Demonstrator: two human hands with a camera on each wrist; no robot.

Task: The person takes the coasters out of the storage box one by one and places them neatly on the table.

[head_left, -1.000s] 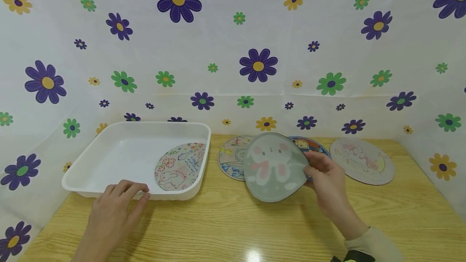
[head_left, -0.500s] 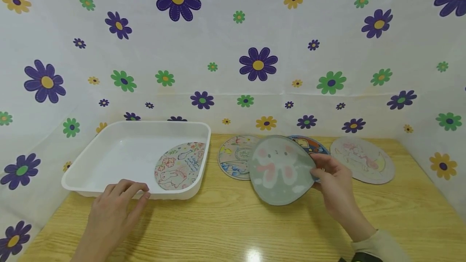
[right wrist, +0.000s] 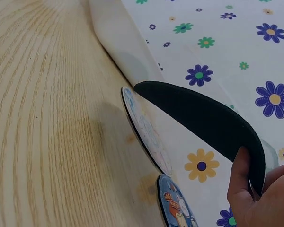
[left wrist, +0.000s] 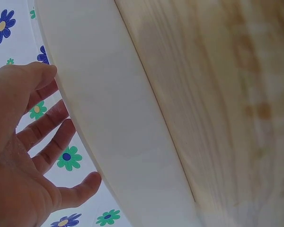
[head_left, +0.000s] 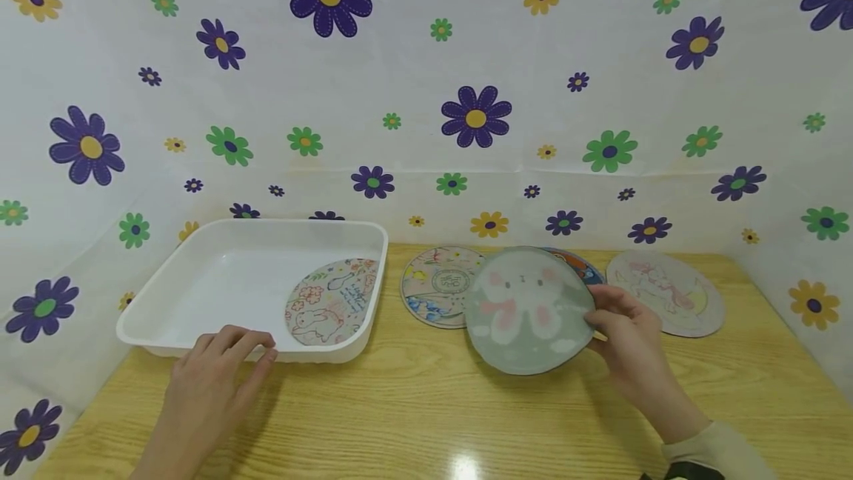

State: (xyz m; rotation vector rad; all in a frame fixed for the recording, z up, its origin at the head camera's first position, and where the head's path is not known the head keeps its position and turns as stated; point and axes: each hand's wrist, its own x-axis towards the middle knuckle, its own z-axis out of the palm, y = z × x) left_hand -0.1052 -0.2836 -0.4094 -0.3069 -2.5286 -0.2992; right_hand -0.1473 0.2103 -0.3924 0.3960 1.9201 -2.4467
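My right hand (head_left: pixel 633 350) pinches the right edge of a round grey-green mouse pad (head_left: pixel 526 310) printed with a white rabbit. Raised over the table, the pad tilts toward me and bends near the grip; its black underside shows in the right wrist view. At the left, the fingertips of my left hand (head_left: pixel 208 384) rest at the front rim of a white plastic tray (head_left: pixel 200 349). A round mouse pad (head_left: pixel 329 302) with a line-drawn rabbit and flowers lies in the tray's right end, leaning on its side wall.
Behind the raised pad, a floral round pad (head_left: pixel 433 287) and a blue one (head_left: pixel 583 267), partly hidden, lie on the wooden table (head_left: pixel 400 421). A pale pad (head_left: pixel 666 295) with a unicorn lies farther right. A flower-printed cloth (head_left: pixel 400 80) hangs behind.
My right hand has moved to the right with the grey-green mouse pad, uncovering more of the floral pad and covering more of the blue one. The left hand has stayed at the tray rim.
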